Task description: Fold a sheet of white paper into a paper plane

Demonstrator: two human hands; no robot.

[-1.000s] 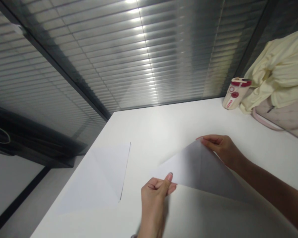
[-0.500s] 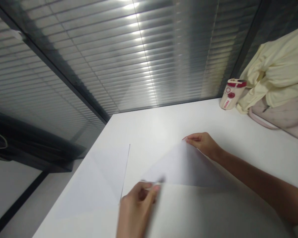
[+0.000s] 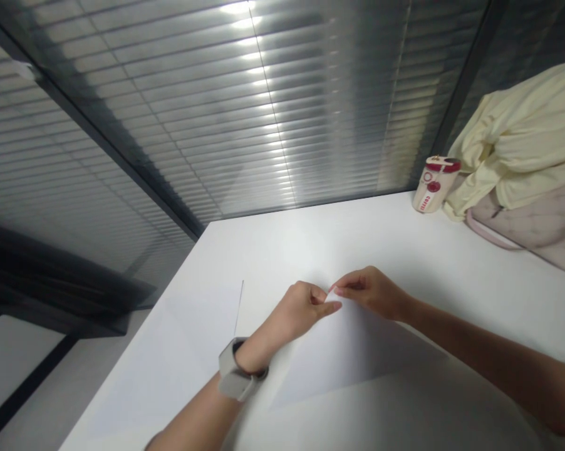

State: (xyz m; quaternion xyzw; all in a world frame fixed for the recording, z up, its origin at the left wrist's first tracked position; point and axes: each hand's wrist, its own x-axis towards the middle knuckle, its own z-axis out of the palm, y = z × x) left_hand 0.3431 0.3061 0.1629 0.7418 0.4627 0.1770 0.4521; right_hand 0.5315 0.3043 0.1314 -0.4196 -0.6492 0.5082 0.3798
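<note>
A large white paper sheet (image 3: 352, 357) lies on the table, with a folded triangular flap rising to a corner between my hands. My left hand (image 3: 301, 310), with a grey smartwatch (image 3: 234, 369) on its wrist, pinches that corner from the left. My right hand (image 3: 371, 291) pinches it from the right, and the fingertips of both hands nearly meet there. Another pale sheet (image 3: 193, 357) lies to the left of my left wrist, with a thin dark line along one edge (image 3: 239, 307).
The white table (image 3: 311, 244) ends at a corner by a glass partition with blinds (image 3: 170, 125). A white and red coffee tumbler (image 3: 435, 188), a pale yellow cloth (image 3: 517, 138) and a pink quilted bag (image 3: 531, 232) sit at the far right.
My left hand has moved up and right, away from the sheet's near edge, and now meets my right hand at the flap's corner. The flap has come down closer to the sheet.
</note>
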